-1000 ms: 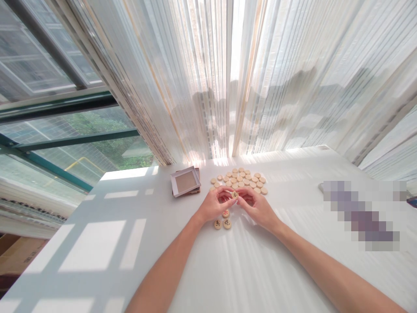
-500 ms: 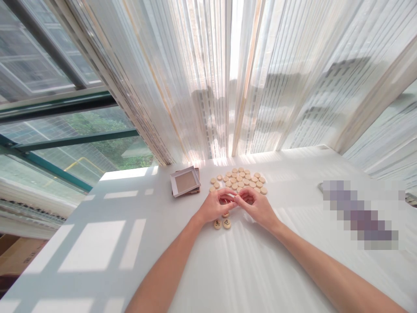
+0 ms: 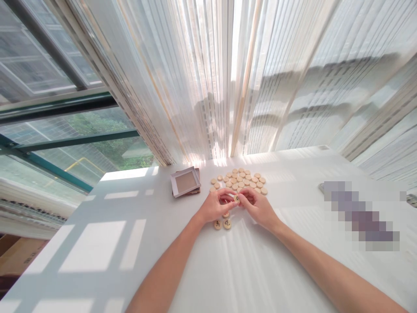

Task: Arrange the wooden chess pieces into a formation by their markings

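Between the fingertips of both hands is a round wooden Chinese chess piece [image 3: 236, 199], its dark character facing me. My left hand [image 3: 212, 206] pinches it from the left, and my right hand [image 3: 259, 208] grips it from the right. Just below my left hand, a piece marked 馬 [image 3: 217, 224] and one marked 炮 [image 3: 227, 224] lie face up side by side. Another piece with a red mark [image 3: 226, 214] shows partly beneath my left fingers. Beyond the hands lies a loose group of blank-side-up chess pieces [image 3: 247, 177], some hidden by my fingers.
A shallow open box [image 3: 175, 186] rests on a dark reddish lid or box at the back left of the white table [image 3: 114, 278]. A blurred-out object [image 3: 361, 215] lies on the right. Sheer curtains [image 3: 208, 78] hang behind the table's far edge.
The chess piece in my fingers has turned so that its marked face now shows; before, fingers hid it. My hands stay in nearly the same place.
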`<state>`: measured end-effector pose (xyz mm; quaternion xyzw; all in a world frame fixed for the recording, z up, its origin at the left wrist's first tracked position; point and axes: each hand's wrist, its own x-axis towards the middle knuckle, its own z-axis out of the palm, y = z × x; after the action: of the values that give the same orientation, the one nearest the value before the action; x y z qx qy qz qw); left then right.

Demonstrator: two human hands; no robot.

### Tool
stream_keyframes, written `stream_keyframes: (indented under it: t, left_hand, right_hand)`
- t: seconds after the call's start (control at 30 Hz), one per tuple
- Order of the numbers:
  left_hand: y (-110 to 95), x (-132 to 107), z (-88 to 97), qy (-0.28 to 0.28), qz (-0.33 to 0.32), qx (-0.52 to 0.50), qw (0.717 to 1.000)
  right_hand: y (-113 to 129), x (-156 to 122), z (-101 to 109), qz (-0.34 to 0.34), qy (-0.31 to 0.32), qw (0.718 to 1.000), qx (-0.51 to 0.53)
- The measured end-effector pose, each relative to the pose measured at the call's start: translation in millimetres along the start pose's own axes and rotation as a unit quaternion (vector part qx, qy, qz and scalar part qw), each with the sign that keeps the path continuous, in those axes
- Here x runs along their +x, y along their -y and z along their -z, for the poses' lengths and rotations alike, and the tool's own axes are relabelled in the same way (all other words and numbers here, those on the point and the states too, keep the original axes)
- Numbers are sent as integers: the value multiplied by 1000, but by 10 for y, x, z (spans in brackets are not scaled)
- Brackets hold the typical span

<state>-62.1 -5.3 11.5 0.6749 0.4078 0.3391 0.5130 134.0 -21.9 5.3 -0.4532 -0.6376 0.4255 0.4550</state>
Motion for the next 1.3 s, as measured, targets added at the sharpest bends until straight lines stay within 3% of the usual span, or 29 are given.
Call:
stream_keyframes:
  t: [0.47,1.3]
  left_hand:
    - [12,19,-7,-35,-25,8,999]
    - [53,41,-2,-39,-24,-29,999]
  right_hand:
    - [-31,-1,-2,19,21,1000,9]
    - [61,-15,-8,38,31,999,11]
